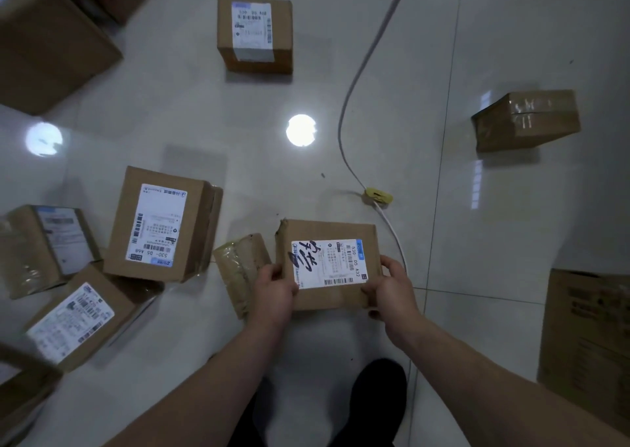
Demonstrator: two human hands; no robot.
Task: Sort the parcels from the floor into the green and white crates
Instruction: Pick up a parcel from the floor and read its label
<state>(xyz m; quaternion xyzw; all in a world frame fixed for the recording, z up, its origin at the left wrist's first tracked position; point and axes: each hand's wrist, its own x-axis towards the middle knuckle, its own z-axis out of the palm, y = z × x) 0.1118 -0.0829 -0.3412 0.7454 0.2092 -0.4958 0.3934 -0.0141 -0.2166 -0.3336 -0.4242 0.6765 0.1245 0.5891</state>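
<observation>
1. A flat cardboard parcel (329,266) is held between both hands, its white shipping label (329,264) facing up with dark handwriting scrawled over the label's left part.
2. The left hand (274,288) is closed on the parcel's left edge, thumb on top at the label's corner and fingers tucked beneath.
3. The right hand (392,284) is closed on the right edge, thumb lying along the top face and fingers curled under.
4. Whether the parcel touches the floor (211,123) cannot be told from this view.
5. Just beside the left hand, on its outer side, a small taped packet (238,266) lies on the glossy tiles, partly hidden by that hand.
6. Farther out to the left sits a labelled box (160,223), with two more labelled boxes (47,245) (80,320) crowded against it.
7. Well ahead of the hands a square box (255,34) stands alone, label up.
8. Ahead and to the right of the right hand, a taped box (526,119) rests tilted.
9. A white cable (354,82) snakes across the floor to a yellow tag (376,196) just beyond the held parcel.
10. A large carton (589,341) stands well to the right of the right forearm.
11. Dark shoes (375,399) show between the forearms.
</observation>
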